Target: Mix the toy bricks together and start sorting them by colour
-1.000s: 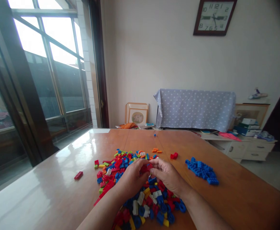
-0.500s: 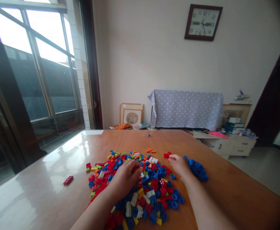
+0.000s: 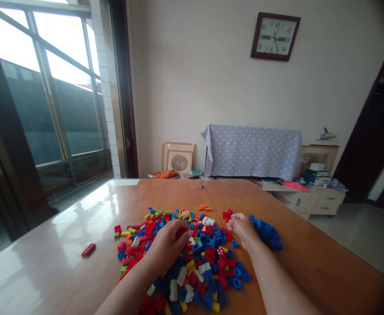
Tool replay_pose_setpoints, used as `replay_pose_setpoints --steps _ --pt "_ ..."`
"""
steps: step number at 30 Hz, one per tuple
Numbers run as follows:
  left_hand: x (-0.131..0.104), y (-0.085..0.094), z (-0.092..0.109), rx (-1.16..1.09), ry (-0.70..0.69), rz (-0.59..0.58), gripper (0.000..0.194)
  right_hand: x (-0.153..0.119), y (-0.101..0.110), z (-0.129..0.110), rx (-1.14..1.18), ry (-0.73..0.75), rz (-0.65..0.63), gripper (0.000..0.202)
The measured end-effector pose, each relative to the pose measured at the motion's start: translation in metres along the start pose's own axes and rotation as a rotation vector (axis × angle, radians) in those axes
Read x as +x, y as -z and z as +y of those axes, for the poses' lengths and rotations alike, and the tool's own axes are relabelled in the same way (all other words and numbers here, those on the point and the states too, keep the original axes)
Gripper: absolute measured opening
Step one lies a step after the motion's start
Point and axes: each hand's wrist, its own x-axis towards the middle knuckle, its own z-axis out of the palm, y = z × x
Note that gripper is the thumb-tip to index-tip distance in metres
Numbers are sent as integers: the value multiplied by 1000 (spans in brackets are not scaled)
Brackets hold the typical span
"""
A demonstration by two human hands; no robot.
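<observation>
Red bricks point(image 3: 226, 215), long axis unclear, right hand point(image 3: 244, 230) curled beside, left hand point(image 3: 168, 243) loosely curled, any hold hidden

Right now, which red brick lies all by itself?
The red brick well left of the pile: other reds sit in the pile or clustered by the right hand.

The tabletop point(image 3: 185, 192) looks like varnished brown wood, smooth and glossy, its sheen brightest along the left edge, where window light whitens it. The mixed brick pile point(image 3: 198, 248) toward the near edge, the blue bricks point(image 3: 267, 234) nearer the right edge and the red brick point(image 3: 88, 250) by the left edge are hard, moulded plastic; beyond the far edge hangs soft, matt dotted cloth point(image 3: 251, 151).
</observation>
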Motion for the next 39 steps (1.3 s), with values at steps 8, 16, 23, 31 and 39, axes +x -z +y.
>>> replay_pose_setpoints --steps 8,16,23,31,39 --pt "1 0 -1 -48 27 -3 23 1 -1 -2 100 -38 -42 36" --pt "3 -6 -9 -469 218 0 39 -13 -2 -21 59 52 18 37" --pt "-2 0 7 -936 286 -52 37 -94 -37 -61 -136 419 -337 37" --pt "-3 -4 13 -1055 342 -96 35 -142 -56 -65 -215 605 -600 39" --pt "-4 -8 10 -1145 387 -139 34 -136 -55 -67 -250 701 -564 30"
